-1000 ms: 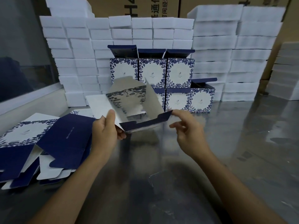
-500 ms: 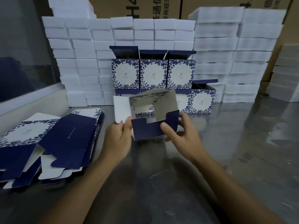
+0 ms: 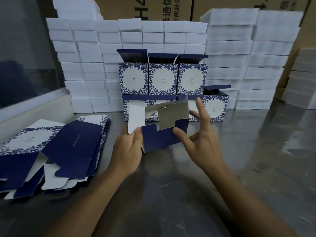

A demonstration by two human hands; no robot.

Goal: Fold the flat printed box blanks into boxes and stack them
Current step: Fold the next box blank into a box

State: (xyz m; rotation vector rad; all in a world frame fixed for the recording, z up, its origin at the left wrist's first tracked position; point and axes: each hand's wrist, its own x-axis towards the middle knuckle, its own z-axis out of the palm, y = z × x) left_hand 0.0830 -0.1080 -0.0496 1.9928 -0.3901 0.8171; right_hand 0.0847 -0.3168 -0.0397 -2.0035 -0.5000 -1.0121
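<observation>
A half-folded box (image 3: 162, 132), navy outside and grey-white inside, hangs above the steel table in the middle of the head view. My left hand (image 3: 127, 149) grips its left edge next to a white side flap. My right hand (image 3: 200, 135) has its thumb pressed on the navy bottom flap, the other fingers spread straight beside the box's right wall. Folded blue-and-white floral boxes (image 3: 162, 79) stand stacked in two rows right behind it, lids up. A pile of flat printed blanks (image 3: 56, 151) lies at the left.
White foam blocks (image 3: 106, 65) are piled high along the back and right, with cardboard cartons (image 3: 164, 7) behind them. A low wall and window run along the left. Bare steel tabletop (image 3: 222, 185) stretches in front and to the right.
The box has been turned upright and squared up, its navy bottom flap folded in toward me. My right hand's fingers have opened and spread, with only the thumb on the flap.
</observation>
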